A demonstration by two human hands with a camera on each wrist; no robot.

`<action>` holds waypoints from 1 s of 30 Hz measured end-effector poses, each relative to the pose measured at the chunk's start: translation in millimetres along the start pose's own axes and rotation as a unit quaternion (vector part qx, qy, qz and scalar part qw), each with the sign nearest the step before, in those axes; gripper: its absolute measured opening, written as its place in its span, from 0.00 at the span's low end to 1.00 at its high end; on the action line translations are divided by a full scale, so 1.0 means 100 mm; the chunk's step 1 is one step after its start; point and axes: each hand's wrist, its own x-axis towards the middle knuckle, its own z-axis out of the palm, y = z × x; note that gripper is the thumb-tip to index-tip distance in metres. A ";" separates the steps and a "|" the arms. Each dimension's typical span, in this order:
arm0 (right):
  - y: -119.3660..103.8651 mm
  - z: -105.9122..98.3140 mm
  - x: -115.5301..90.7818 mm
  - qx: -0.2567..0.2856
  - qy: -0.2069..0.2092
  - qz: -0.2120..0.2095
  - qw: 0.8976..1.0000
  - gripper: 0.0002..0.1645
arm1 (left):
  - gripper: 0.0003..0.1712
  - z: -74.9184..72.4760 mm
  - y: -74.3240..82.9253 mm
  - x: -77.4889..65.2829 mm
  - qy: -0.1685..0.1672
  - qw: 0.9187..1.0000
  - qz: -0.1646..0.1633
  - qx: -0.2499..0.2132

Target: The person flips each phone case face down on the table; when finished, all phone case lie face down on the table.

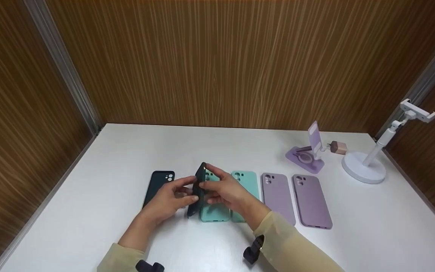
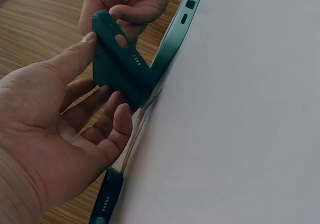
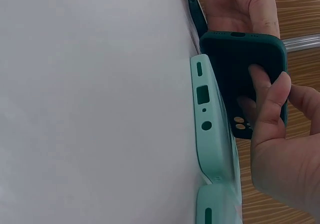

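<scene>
A dark green phone case (image 1: 198,192) stands on its long edge, tilted, between both hands. My left hand (image 1: 164,200) holds its left side, the thumb at the near end and fingers curled behind. My right hand (image 1: 227,189) pinches it from the right, index finger at the top corner. The right wrist view shows the case's hollow inside (image 3: 225,74) and camera holes. A second dark case (image 1: 157,184) lies flat left of the hands. Right beneath the held case lies a mint green case (image 1: 215,214), partly hidden by the right hand.
Another mint case (image 1: 248,180) and two purple cases (image 1: 278,196), (image 1: 313,200) continue the row rightward. Behind them are a purple folding stand (image 1: 304,158), a pink plug adapter (image 1: 338,147) and a white phone stand (image 1: 364,170). Wood-patterned panels (image 1: 213,68) enclose the white table (image 1: 89,181).
</scene>
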 end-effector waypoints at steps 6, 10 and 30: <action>-0.02 0.01 -0.04 0.018 -0.010 -0.010 1.000 0.50 | 0.34 0.00 -0.01 0.00 0.048 0.999 -0.003 0.000; -0.04 0.00 -0.05 0.034 -0.015 -0.017 0.999 0.50 | 0.32 -0.01 -0.01 0.00 0.079 0.997 -0.002 -0.004; -0.02 0.01 -0.02 -0.018 0.002 -0.056 0.998 0.46 | 0.35 -0.08 0.04 0.04 0.152 0.985 -0.027 -0.076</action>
